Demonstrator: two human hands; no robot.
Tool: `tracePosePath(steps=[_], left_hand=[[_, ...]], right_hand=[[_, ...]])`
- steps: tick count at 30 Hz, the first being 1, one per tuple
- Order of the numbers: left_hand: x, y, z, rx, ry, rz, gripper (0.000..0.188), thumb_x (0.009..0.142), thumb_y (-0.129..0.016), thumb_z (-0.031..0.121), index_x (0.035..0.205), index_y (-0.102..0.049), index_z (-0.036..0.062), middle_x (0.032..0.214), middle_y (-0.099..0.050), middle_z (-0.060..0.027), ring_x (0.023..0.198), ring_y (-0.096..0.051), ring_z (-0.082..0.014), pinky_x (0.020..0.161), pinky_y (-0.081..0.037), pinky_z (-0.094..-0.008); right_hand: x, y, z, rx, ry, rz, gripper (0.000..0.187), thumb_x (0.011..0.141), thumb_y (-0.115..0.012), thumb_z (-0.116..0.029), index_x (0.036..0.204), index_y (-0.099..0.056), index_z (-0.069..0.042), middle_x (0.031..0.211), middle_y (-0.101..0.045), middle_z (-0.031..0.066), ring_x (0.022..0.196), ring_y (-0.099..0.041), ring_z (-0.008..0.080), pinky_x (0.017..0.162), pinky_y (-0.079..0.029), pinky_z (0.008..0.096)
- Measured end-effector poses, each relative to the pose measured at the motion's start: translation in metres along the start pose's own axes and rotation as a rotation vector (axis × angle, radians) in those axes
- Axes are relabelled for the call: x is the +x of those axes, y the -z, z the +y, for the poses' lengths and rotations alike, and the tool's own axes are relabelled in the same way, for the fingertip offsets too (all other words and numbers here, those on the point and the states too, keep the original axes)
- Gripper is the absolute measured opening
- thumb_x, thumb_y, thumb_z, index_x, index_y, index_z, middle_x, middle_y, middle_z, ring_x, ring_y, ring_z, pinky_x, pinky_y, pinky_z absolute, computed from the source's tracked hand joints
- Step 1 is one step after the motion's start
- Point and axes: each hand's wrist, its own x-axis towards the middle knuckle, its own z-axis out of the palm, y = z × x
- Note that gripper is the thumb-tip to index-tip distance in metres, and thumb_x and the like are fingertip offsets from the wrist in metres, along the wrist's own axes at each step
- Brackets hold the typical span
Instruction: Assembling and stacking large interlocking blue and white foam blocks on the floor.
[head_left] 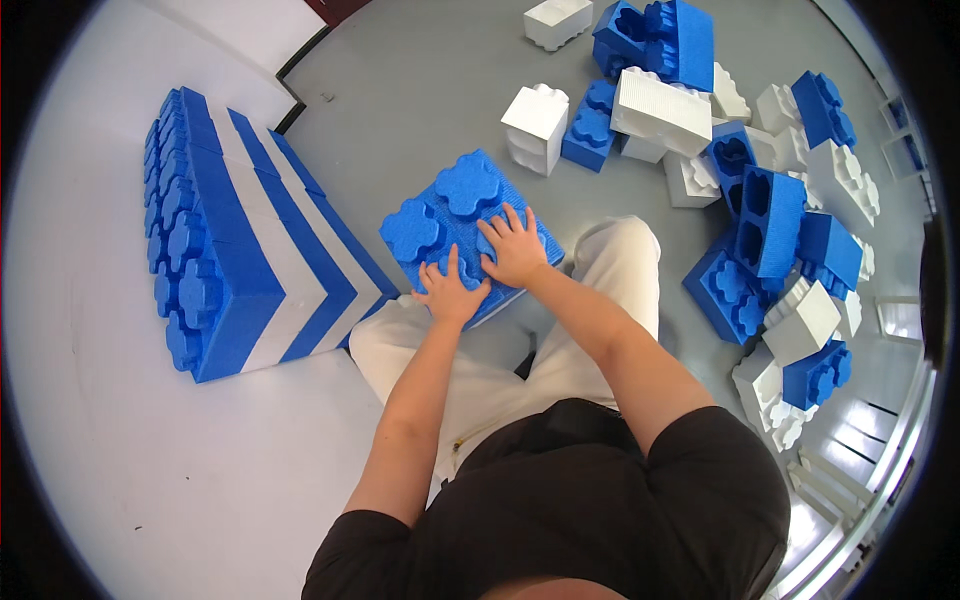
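Observation:
A large blue foam building block [445, 212] with round flower-shaped studs sits in front of my knees, studs up. My left hand [450, 293] lies on its near left part, fingers spread over a stud. Higher and to the right, my right hand [516, 252] rests flat on the same block, fingers apart, partly covering another stud. Neither hand is wrapped around anything. A pale strip shows under the block's near edge; what it belongs to is mostly hidden.
On the left, a stacked wall of blue and white foam blocks [240, 270] stands by the white wall [120, 430]. Loose blue blocks [770, 220] and white blocks [660, 110] lie heaped at right and far right on the grey floor [400, 100].

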Motion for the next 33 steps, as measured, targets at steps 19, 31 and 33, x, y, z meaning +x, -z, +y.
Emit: tracePosePath(steps=[19,31,33], left_hand=[[0.018,-0.018,-0.007,-0.016,-0.016,0.338,0.054,0.077,-0.073,0.047,0.126,-0.066,0.0240,0.107,-0.055,-0.0086,0.114,-0.050,-0.0292,0.099,-0.034,-0.0552],[0.071,0.022,-0.014,-0.022,0.006,0.301,0.054,0.078,-0.073,0.046,0.125,-0.067,0.0212,0.108,-0.059,-0.0089,0.116,-0.053,-0.0299,0.100,-0.037,-0.0545],[0.069,0.023,-0.013,-0.033,0.026,0.285,0.054,0.078,-0.073,0.046,0.125,-0.067,0.0210,0.108,-0.059,-0.0087,0.117,-0.052,-0.0296,0.101,-0.036,-0.0540]], right_hand=[[0.002,-0.002,0.004,0.022,0.002,0.054,0.068,0.084,-0.063,-0.044,0.143,-0.053,-0.012,0.139,-0.053,0.0118,0.145,-0.032,0.0380,0.118,-0.019,0.0649],[0.065,0.010,-0.008,0.018,-0.035,-0.034,0.068,0.088,-0.060,-0.045,0.144,-0.052,-0.008,0.143,-0.052,0.0138,0.147,-0.030,0.0387,0.120,-0.017,0.0634],[0.064,0.010,-0.008,0.023,-0.031,-0.072,0.069,0.088,-0.060,-0.045,0.145,-0.051,-0.007,0.144,-0.050,0.0149,0.148,-0.028,0.0398,0.120,-0.015,0.0643]])
